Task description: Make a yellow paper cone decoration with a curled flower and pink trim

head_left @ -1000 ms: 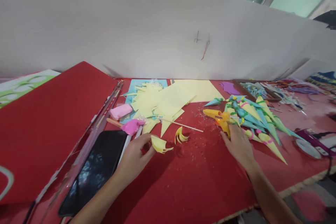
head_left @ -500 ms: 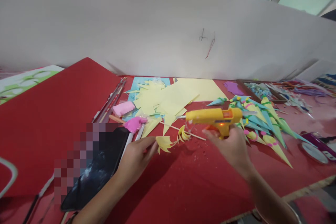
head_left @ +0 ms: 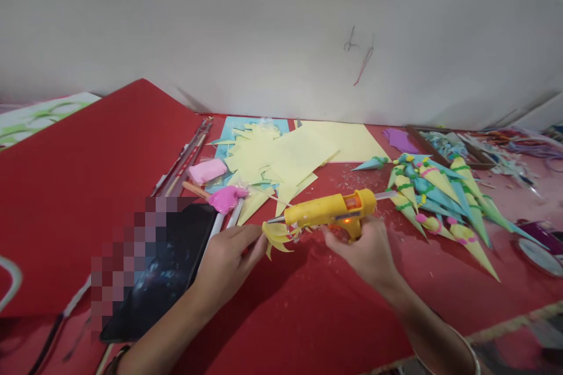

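My left hand [head_left: 232,255] pinches a curled, fringed yellow paper piece [head_left: 277,238] by its left edge, above the red tabletop [head_left: 264,316]. My right hand [head_left: 367,249] is wrapped round the handle of a yellow glue gun [head_left: 328,211], whose orange light is lit. A clear glue stick pokes out of its back end. The gun's metal nozzle points left and lies at the upper edge of the paper piece; whether it touches cannot be made out. The gun's body hides part of the curled paper behind it.
Behind my hands lie yellow paper sheets [head_left: 303,155], pink clay packets [head_left: 226,198] and a pink block. Blue and yellow paper cones [head_left: 440,187] are heaped at right, near a tape roll [head_left: 539,255]. A dark tablet [head_left: 167,281] lies at left, beside a red board [head_left: 109,187].
My right hand has brought the glue gun left and slightly down, so its nozzle is now at the yellow paper piece. My left hand keeps its pinch. The view has shifted a little.
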`<state>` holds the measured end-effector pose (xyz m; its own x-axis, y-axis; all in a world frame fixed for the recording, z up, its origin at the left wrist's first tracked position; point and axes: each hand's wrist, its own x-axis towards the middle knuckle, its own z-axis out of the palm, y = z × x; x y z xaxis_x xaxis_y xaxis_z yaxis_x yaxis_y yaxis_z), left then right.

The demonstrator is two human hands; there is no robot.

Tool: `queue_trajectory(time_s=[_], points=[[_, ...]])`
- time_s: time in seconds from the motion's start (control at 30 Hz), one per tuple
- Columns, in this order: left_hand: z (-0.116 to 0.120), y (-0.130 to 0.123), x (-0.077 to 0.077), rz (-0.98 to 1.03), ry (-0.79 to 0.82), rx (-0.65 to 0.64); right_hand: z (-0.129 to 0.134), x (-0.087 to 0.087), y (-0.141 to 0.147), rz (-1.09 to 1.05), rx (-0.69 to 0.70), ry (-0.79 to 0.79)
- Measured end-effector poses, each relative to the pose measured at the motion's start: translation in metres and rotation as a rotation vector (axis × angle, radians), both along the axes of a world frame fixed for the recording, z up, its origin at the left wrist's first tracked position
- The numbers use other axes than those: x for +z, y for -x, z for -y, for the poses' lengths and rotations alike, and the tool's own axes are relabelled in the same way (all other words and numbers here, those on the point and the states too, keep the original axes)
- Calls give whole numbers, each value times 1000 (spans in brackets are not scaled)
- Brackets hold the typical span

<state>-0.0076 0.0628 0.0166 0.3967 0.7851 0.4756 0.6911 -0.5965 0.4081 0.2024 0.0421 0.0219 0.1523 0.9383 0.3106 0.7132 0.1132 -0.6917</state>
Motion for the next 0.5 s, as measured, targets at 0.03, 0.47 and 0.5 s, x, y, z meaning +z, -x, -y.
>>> queue_trajectory(time_s=[0.03, 0.47, 0.5], points=[[0, 0, 0, -3, -2, 0, 0, 0, 0, 7, 4, 3], [-1, 0, -3, 6, 17, 11, 1, -1, 0, 96, -6, 6], [-1, 1, -3, 4, 24, 12, 1, -1, 0, 100, -10, 11]])
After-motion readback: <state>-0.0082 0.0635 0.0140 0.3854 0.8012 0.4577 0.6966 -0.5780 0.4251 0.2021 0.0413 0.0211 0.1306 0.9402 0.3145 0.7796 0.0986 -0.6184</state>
